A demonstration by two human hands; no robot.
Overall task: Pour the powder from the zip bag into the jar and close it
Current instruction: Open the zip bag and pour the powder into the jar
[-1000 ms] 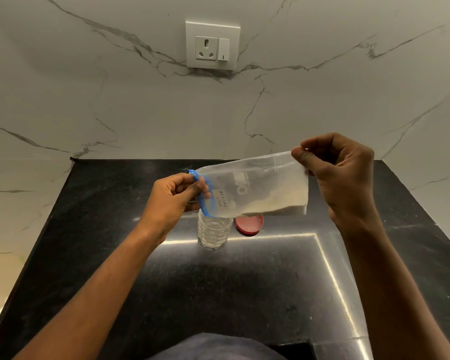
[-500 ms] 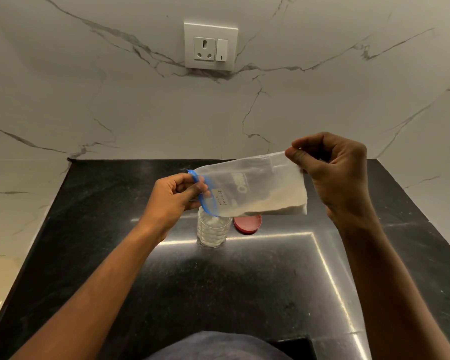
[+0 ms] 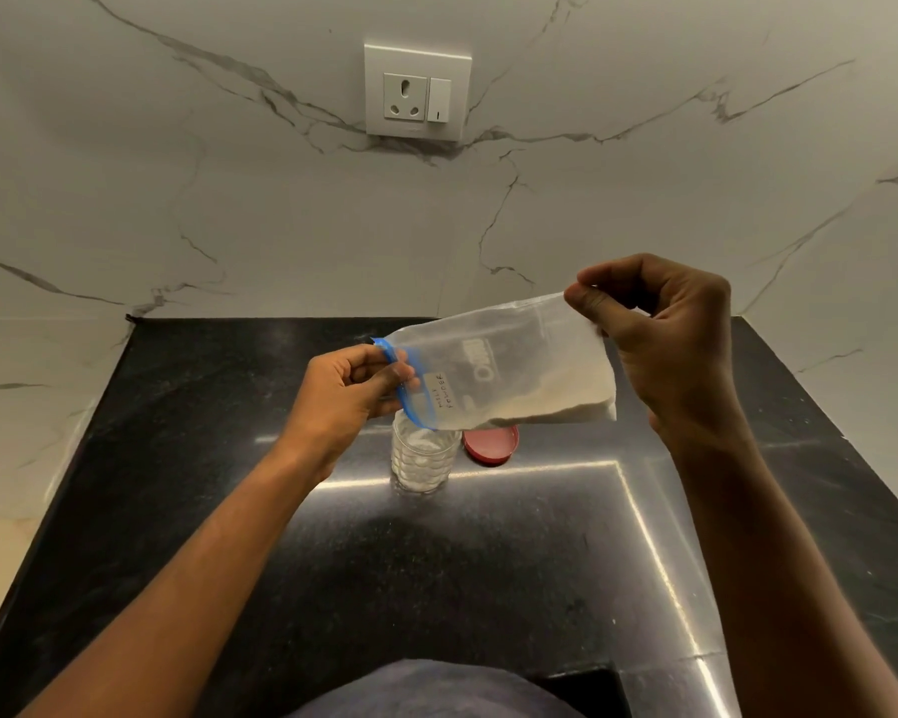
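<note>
Over the black worktop (image 3: 488, 588), head view: a zip bag (image 3: 504, 365) is being held in the air by both hands, lying nearly sideways with its blue zip edge (image 3: 403, 391) lower and to the left, its bottom end raised to the right. The left hand (image 3: 351, 388) is pinching the zip edge, its grip pressed together on the bag's mouth. The right hand (image 3: 664, 334) is pinching the bag's upper far corner, thumb and fingers closed on the plastic. Pale powder (image 3: 550, 401) is lying along the bag's lower side, gathered toward the right end. A small label with handwriting is showing near the mouth.

Below the mouth, a clear jar (image 3: 423, 458) is standing upright on the worktop, uncapped, with the bag's lower corner sitting right above its opening; whether the two are touching cannot be told. A little white matter is showing inside the jar. A red lid (image 3: 491, 445) is lying on the worktop just to the right of the jar, partly hidden behind the bag.

Behind, a marble wall (image 3: 177, 199) is carrying a white socket (image 3: 418, 93).
</note>
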